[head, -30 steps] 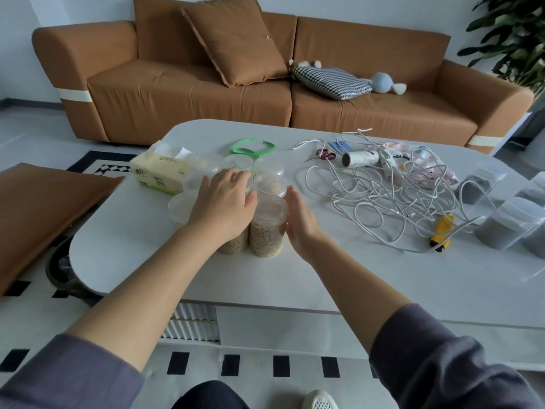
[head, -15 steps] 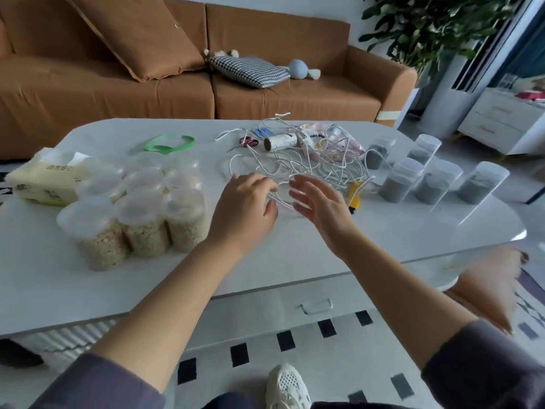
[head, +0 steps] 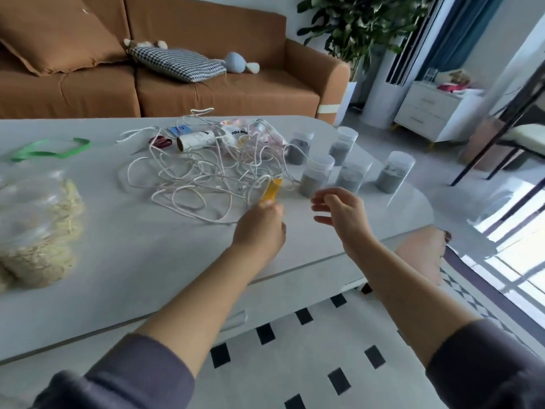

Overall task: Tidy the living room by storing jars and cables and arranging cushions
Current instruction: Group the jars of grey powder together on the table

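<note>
Nearest the camera, 2 grey sleeves (head: 132,376) frame a rug (head: 295,343) with black squares, and both forearms reach out over the near edge of the pale surface (head: 147,249). The left hand (head: 259,231) is seen from the back, its fingertips at the near end of a yellow piece (head: 271,188) caught in the white cable (head: 203,178). Motion blur hides whether it pinches that piece or merely touches it, so I cannot tell. The right hand (head: 343,212), just to its right and apart from it, hangs above the surface with fingers spread and loosely bent, holding nothing. The relation that matters is with the 5 grey jars (head: 316,175). They stand upright, long axes vertical, ahead of and slightly right of the right hand, the nearest just beyond its fingertips. The right hand is therefore clearly the nearer, and the left would have to reach past the yellow piece. The cable sprawls in a loose tangle ahead and left of the left hand, with no single axis. I judge the grey jars the likelier next target. At far left the grain jars (head: 38,231), blurred, stand close together. Beyond the tangle lie a cardboard tube (head: 196,140) and a green ribbon (head: 50,147). Farthest off, on the sofa (head: 221,93), a brown cushion (head: 59,31) leans against the back and a checked cushion (head: 177,62) lies on the seat.
</note>
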The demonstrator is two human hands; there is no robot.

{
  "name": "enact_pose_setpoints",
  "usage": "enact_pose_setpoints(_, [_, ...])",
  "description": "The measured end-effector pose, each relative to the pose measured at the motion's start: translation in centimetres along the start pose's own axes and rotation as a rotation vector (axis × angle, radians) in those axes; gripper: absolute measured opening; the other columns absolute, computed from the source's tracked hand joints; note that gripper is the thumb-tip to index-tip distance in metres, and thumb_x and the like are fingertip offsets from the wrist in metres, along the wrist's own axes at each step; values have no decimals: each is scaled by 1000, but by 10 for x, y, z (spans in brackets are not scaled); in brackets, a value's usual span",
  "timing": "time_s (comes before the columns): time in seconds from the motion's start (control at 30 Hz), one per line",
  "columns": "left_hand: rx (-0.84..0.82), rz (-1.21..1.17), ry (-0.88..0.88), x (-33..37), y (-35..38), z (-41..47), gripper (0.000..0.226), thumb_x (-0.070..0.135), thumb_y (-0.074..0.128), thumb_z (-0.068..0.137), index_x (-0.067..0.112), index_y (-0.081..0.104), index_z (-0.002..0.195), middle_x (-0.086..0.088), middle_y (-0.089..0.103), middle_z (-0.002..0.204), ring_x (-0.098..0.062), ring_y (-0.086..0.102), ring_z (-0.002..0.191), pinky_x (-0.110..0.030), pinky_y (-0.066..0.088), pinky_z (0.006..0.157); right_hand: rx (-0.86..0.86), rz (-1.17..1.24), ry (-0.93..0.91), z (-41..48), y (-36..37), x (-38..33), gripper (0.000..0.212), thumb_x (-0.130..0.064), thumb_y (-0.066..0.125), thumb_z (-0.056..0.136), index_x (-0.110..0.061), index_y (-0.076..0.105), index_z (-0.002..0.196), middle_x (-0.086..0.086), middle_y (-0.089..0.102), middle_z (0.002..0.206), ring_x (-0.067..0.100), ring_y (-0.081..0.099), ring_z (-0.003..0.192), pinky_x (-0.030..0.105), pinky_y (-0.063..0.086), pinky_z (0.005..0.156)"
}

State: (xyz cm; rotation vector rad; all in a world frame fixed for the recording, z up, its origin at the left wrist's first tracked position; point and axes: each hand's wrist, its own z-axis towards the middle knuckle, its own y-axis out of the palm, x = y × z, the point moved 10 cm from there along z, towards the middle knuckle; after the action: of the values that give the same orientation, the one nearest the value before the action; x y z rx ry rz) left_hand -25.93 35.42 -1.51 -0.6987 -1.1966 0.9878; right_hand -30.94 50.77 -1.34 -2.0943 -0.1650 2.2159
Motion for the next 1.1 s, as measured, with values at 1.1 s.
enact_pose_setpoints(1.1, [-388, 318, -398, -47, 54, 77, 4, 24, 55, 87, 23, 52, 85, -4, 56, 102, -29, 58, 104, -32, 47, 85, -784, -1310, -89, 115, 28, 62, 31, -40, 67, 77, -18, 47, 87, -5, 48, 72, 22, 55, 75, 27, 42, 64])
